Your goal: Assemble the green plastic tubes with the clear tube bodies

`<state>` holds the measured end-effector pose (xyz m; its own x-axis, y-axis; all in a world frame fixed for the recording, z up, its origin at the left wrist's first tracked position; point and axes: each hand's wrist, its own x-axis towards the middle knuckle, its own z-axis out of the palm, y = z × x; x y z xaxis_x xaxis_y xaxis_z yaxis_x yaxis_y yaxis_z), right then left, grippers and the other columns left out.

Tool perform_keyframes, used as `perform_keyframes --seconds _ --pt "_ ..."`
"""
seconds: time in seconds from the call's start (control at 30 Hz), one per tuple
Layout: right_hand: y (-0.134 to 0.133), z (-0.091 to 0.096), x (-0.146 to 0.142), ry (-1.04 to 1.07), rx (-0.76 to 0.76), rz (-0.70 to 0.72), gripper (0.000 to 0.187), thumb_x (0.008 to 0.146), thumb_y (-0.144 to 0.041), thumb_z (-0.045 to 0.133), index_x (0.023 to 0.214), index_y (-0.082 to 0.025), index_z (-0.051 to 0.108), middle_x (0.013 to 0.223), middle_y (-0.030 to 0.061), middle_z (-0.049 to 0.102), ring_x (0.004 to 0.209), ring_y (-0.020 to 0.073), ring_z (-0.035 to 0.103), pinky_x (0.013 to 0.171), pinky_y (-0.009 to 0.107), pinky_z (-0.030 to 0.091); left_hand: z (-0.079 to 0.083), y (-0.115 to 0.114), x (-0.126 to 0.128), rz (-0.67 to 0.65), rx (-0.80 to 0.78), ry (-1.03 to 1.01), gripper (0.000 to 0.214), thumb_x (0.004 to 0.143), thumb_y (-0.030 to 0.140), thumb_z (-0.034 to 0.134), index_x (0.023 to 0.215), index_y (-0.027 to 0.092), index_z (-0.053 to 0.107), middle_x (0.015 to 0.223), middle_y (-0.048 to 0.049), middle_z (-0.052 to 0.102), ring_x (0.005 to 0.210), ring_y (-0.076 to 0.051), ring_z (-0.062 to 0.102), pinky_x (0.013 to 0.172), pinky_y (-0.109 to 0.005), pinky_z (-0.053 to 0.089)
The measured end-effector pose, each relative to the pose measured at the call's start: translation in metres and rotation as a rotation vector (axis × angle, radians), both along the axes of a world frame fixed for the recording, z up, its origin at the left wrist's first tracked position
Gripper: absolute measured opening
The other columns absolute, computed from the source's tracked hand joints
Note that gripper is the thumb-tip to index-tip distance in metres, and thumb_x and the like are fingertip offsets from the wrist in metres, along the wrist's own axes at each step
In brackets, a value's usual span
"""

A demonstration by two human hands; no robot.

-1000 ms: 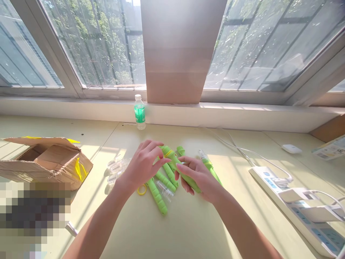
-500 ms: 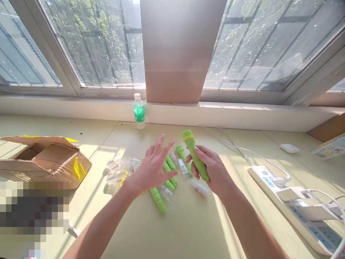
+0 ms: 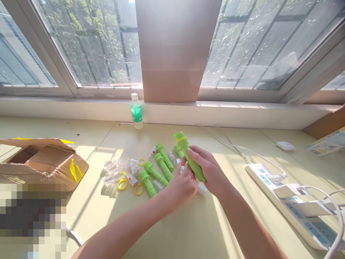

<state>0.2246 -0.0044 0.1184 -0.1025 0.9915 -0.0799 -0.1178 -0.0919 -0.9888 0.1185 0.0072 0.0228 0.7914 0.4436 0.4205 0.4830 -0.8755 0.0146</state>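
My right hand (image 3: 208,172) is wrapped round a green plastic torch body (image 3: 188,154), held tilted with its ribbed head and yellow ring up and to the left. My left hand (image 3: 181,186) is low beside it, fingers curled down onto small clear parts on the table; what it grips is hidden. Several more green torch bodies (image 3: 156,172) lie to the left, with clear plastic pieces (image 3: 116,169) and yellow rings (image 3: 122,184) among them.
An open cardboard box (image 3: 45,162) sits at the left. A green-labelled water bottle (image 3: 136,111) stands by the window sill. A white power strip (image 3: 291,201) with plugs and cables lies at the right, with a white puck (image 3: 285,145) and a leaflet (image 3: 327,144) beyond.
My left hand dropped from hovering open over the pile and moved right, down beside the right hand. The right hand keeps the green torch raised; the pile at the left is now uncovered.
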Motion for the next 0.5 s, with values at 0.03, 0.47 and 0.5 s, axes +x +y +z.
perform_keyframes --seconds 0.03,0.47,0.5 --pt "0.0 0.0 0.0 -0.003 0.001 0.001 0.026 0.089 -0.047 0.057 0.088 -0.021 0.057 0.078 0.0012 0.064 0.043 0.0078 0.047 0.043 0.024 0.036 -0.006 -0.001 0.007 -0.004 0.039 -0.001 0.035 0.082 0.016 0.058 0.117 0.015 0.06 0.121 -0.0189 0.062 0.128 -0.04 0.047 0.105 -0.062 0.038" --pt "0.0 0.005 0.011 -0.035 0.013 0.001 0.03 0.086 -0.047 0.062 0.102 -0.022 0.061 0.075 0.0002 0.062 0.045 0.009 0.047 0.042 0.024 0.036 0.052 0.021 -0.035 -0.084 -0.377 -0.048 0.014 0.083 0.02 0.057 0.097 0.022 0.062 0.088 -0.003 0.064 0.084 -0.02 0.064 0.07 -0.03 0.052" --pt "0.0 0.005 0.014 -0.061 0.023 -0.004 0.032 0.086 -0.047 0.063 0.106 -0.023 0.061 0.075 0.0 0.063 0.045 0.0092 0.047 0.043 0.024 0.036 0.062 0.029 -0.048 -0.022 -0.455 -0.111 0.017 0.087 0.023 0.054 0.102 0.024 0.062 0.091 -0.0029 0.063 0.085 -0.019 0.064 0.071 -0.03 0.052"
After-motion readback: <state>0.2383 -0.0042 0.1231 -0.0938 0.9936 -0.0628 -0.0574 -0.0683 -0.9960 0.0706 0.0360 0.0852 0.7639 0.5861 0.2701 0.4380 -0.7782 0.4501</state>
